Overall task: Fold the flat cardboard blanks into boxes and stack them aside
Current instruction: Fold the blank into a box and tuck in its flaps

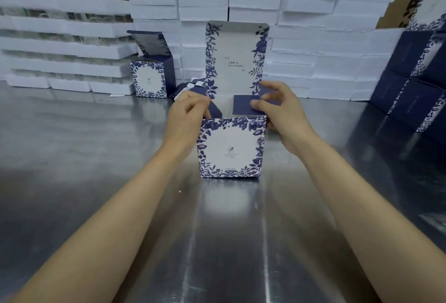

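Box point(231, 150) between left hand point(185, 113) and right hand point(283, 115) — fingers point(271, 96) apparently pinching flaps point(243, 107).

The middle box point(230, 148) is white with dark blue leaves and flowers. Its side flaps point(243, 107) are plain dark blue. The counter point(96, 157) is shiny grey. The stacks point(313, 37) at the back are white.

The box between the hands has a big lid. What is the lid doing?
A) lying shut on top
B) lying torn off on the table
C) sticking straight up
C: the lid stands upright behind the open top of the box, while the left hand pinches the left flap and the right hand pinches the right flap.
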A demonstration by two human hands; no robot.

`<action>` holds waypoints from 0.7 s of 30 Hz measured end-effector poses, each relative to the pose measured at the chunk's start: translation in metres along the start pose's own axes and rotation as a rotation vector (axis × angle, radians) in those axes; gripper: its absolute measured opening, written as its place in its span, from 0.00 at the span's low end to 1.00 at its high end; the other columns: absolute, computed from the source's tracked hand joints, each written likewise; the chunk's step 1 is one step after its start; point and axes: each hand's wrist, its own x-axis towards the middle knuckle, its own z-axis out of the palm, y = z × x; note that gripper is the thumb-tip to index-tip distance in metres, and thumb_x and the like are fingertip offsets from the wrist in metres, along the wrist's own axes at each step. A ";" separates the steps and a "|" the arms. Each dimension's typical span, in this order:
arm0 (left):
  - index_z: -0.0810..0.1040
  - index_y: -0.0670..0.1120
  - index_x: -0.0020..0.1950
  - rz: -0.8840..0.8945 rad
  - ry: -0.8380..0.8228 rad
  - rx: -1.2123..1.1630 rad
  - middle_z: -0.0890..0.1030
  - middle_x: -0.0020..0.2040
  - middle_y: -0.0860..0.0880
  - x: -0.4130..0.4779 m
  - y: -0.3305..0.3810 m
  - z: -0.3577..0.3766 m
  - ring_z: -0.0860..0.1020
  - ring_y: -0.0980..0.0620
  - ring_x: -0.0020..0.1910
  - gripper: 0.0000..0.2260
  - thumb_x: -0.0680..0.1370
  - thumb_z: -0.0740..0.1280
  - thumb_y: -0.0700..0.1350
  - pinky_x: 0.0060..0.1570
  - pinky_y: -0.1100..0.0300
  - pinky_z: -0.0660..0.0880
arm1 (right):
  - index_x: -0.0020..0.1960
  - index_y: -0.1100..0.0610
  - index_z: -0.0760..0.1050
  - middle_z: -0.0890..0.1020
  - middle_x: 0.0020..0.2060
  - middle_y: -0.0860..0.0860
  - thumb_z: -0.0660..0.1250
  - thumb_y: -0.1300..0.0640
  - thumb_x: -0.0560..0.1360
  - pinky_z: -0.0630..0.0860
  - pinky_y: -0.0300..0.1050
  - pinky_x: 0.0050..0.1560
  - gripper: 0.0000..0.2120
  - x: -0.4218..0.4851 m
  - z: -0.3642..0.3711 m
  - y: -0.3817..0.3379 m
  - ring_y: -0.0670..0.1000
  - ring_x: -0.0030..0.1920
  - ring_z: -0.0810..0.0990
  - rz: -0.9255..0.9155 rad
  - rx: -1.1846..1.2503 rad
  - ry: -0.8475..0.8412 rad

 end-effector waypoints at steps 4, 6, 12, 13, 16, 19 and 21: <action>0.81 0.48 0.30 -0.081 -0.108 0.199 0.79 0.45 0.56 0.010 0.009 -0.013 0.76 0.67 0.42 0.22 0.77 0.63 0.59 0.44 0.68 0.65 | 0.66 0.49 0.72 0.78 0.51 0.39 0.63 0.67 0.73 0.76 0.43 0.43 0.24 0.003 -0.004 -0.004 0.48 0.47 0.78 0.144 -0.072 -0.080; 0.82 0.49 0.32 -0.088 -0.126 0.396 0.79 0.40 0.55 0.021 0.017 -0.014 0.77 0.61 0.41 0.18 0.77 0.67 0.57 0.40 0.70 0.67 | 0.57 0.47 0.79 0.81 0.38 0.37 0.59 0.69 0.72 0.73 0.46 0.42 0.23 0.005 -0.006 -0.008 0.49 0.41 0.76 0.133 -0.166 -0.094; 0.81 0.50 0.53 -0.182 -0.098 0.608 0.82 0.56 0.50 0.041 0.029 0.001 0.78 0.49 0.56 0.10 0.73 0.73 0.44 0.57 0.58 0.72 | 0.56 0.52 0.82 0.75 0.27 0.49 0.62 0.70 0.70 0.58 0.31 0.20 0.22 0.011 -0.001 -0.012 0.46 0.20 0.64 0.274 -0.081 0.096; 0.80 0.48 0.57 -0.213 -0.094 0.597 0.81 0.58 0.48 0.043 0.029 0.001 0.78 0.48 0.57 0.14 0.73 0.73 0.41 0.56 0.59 0.72 | 0.55 0.53 0.83 0.76 0.30 0.50 0.65 0.69 0.71 0.60 0.32 0.22 0.18 0.012 -0.002 -0.012 0.46 0.23 0.65 0.252 -0.105 0.105; 0.81 0.45 0.58 -0.240 -0.133 0.656 0.81 0.57 0.45 0.047 0.031 -0.001 0.78 0.46 0.52 0.14 0.73 0.70 0.35 0.50 0.60 0.71 | 0.43 0.55 0.83 0.81 0.36 0.49 0.74 0.63 0.69 0.72 0.39 0.37 0.05 0.016 -0.006 -0.016 0.47 0.35 0.75 0.153 -0.236 0.131; 0.81 0.47 0.49 -0.215 -0.095 0.764 0.80 0.48 0.44 0.048 0.033 0.000 0.76 0.44 0.47 0.10 0.72 0.68 0.36 0.44 0.61 0.69 | 0.32 0.54 0.77 0.79 0.30 0.48 0.74 0.61 0.68 0.73 0.42 0.40 0.09 0.023 -0.005 -0.019 0.47 0.36 0.76 0.107 -0.389 0.162; 0.81 0.43 0.47 -0.222 -0.085 0.832 0.79 0.44 0.45 0.048 0.032 0.003 0.77 0.43 0.45 0.06 0.72 0.70 0.40 0.41 0.59 0.69 | 0.30 0.56 0.73 0.78 0.29 0.50 0.73 0.61 0.70 0.74 0.41 0.37 0.12 0.027 -0.003 -0.021 0.48 0.34 0.77 0.090 -0.485 0.184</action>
